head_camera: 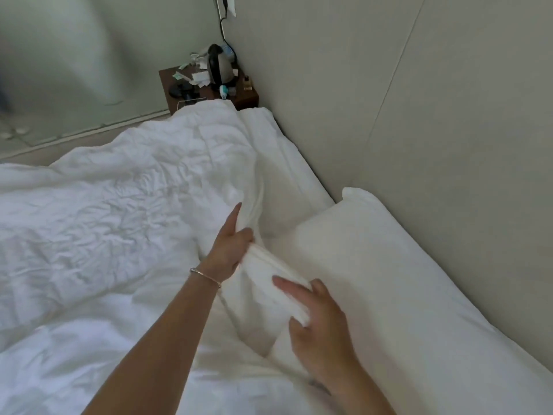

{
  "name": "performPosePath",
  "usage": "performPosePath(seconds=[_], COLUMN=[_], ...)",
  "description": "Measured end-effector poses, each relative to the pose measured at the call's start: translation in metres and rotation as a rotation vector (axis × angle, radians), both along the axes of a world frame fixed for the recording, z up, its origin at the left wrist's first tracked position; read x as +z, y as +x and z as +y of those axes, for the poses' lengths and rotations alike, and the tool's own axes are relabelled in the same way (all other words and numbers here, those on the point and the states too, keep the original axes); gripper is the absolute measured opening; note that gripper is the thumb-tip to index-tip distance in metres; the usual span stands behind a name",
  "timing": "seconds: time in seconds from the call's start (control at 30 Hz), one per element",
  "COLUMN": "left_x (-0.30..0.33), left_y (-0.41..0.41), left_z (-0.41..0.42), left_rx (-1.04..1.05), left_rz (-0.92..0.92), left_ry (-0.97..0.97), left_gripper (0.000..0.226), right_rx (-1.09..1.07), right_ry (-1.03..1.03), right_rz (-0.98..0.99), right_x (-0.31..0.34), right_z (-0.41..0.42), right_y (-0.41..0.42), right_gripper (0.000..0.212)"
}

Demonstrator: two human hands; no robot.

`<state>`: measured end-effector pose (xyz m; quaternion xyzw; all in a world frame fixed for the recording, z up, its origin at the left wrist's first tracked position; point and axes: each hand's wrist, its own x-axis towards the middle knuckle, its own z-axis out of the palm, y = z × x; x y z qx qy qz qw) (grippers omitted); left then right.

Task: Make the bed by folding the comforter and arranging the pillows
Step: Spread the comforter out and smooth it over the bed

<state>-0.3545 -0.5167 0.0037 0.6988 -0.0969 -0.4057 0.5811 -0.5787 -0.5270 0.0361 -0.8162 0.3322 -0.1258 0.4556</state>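
A rumpled white comforter [113,211] covers most of the bed, its top edge bunched in a thick fold at the middle. My left hand [230,244], with a thin bracelet on the wrist, grips that fold from the left side. My right hand [317,313] pinches the same folded edge lower down, thumb under and fingers over it. A white pillow [389,265] lies against the wall at the right, just beyond the fold. A strip of white bed sheet [287,172] shows between the comforter and the wall.
A dark wooden nightstand [245,100] stands in the corner past the bed's far end, cluttered with a kettle [220,67], papers and small bottles. A cord runs up to a wall socket [229,6]. The padded wall [419,100] borders the bed on the right; floor shows at the left.
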Motion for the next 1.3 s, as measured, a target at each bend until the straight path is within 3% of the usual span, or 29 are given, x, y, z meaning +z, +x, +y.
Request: performPosePath(seconds=[0.13,0.23,0.27,0.33,0.4,0.47,0.5,0.57,0.63,0.7,0.8,0.87,0.93,1.0,1.07,1.13,1.17,1.23,1.3], left_x=[0.035,0.012,0.0,-0.024,-0.036,-0.034,-0.031,-0.019,-0.007,0.0,0.0,-0.006,-0.017,-0.034,-0.049,-0.052,-0.049,-0.036,-0.01], left_y=[-0.069,-0.113,-0.125,-0.136,-0.142,-0.142,-0.14,-0.125,-0.101,-0.075,-0.032,-0.004,0.016,0.019,0.014,0.018,0.024,0.037,0.046], left_z=[-0.087,-0.109,-0.109,-0.11,-0.109,-0.099,-0.092,-0.072,-0.046,-0.01,0.042,0.072,0.099,0.119,0.126,0.121,0.116,0.095,0.05], left_rx=[-0.232,-0.274,-0.289,-0.459,-0.791,-0.959,-0.987,-1.014,-0.948,-0.901,-0.938,-1.123,-1.46,-1.647,-1.578,-1.301,-1.13,-0.907,-0.825], left_rz=[-0.025,0.217,0.158,-0.225,-0.648,-0.789,-0.755,-0.626,-0.428,-0.338,-0.316,-0.55,-0.9,-1.033,-1.137,-1.325,-1.379,-1.455,-1.569], left_ry=[-0.21,-0.14,-0.103,0.052,0.351,0.501,0.473,0.338,0.211,0.215,0.371,0.592,0.887,1.093,1.114,1.061,1.03,0.925,0.735], left_gripper=[0.082,0.076,0.068,0.053,0.055,0.055,0.055,0.052,0.045,0.036,0.045,0.061,0.078,0.103,0.107,0.08,0.065,0.05,0.043], right_rx=[-0.262,-0.433,-0.471,-0.46,-0.409,-0.317,-0.248,-0.021,0.233,0.442,0.564,0.501,0.316,0.089,-0.042,-0.09,-0.099,-0.074,-0.138], right_ry=[-0.134,0.009,0.102,0.182,0.124,-0.124,-0.204,-0.134,-0.046,-0.194,-0.379,-0.366,-0.189,0.017,0.108,0.059,0.014,-0.112,-0.203], right_rz=[-0.033,0.203,0.264,0.348,0.423,0.45,0.345,0.165,0.25,0.395,0.491,0.5,0.432,0.352,0.304,0.279,0.234,0.159,0.133], right_x=[0.025,-0.006,-0.018,-0.029,-0.024,-0.005,0.008,0.032,0.046,0.042,0.028,0.021,0.018,0.014,0.014,0.012,0.012,0.014,0.025], right_z=[-0.068,-0.09,-0.092,-0.094,-0.095,-0.087,-0.079,-0.056,-0.03,-0.013,-0.003,-0.008,-0.018,-0.024,-0.024,-0.017,-0.013,-0.002,0.001], right_y=[-0.088,-0.122,-0.125,-0.122,-0.118,-0.117,-0.116,-0.114,-0.115,-0.121,-0.133,-0.141,-0.148,-0.152,-0.159,-0.173,-0.182,-0.205,-0.226], right_gripper=[0.068,0.06,0.061,0.067,0.071,0.066,0.058,0.049,0.062,0.077,0.082,0.058,0.027,0.022,0.031,0.039,0.036,0.008,0.025])
